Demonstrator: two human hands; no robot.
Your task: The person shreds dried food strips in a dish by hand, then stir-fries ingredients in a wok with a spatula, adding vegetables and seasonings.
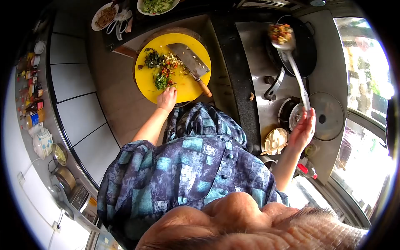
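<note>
My right hand [303, 128] grips the handle end of a long metal ladle [296, 73]. Chopped red, orange and green food [281, 33] fills the ladle's bowl, which is over a dark wok [306, 54]. At the near edge of a round yellow cutting board [189, 91], my left hand [167, 98] has its fingers bunched against chopped green onion [161, 81]. What they pinch, if anything, is too small to tell. Beside it lie dark chopped greens [153, 58], mixed red and pale bits [171, 62], and a cleaver [189, 60] with a wooden handle.
Near my right hand are a glass lid [327, 116], a second burner [290, 113] and a plate [276, 139] with chopsticks. A loose pan handle [275, 85] shape lies by the wok. Two food plates stand at the back, one with shredded greens [157, 5]. Bottles [35, 106] line the left counter.
</note>
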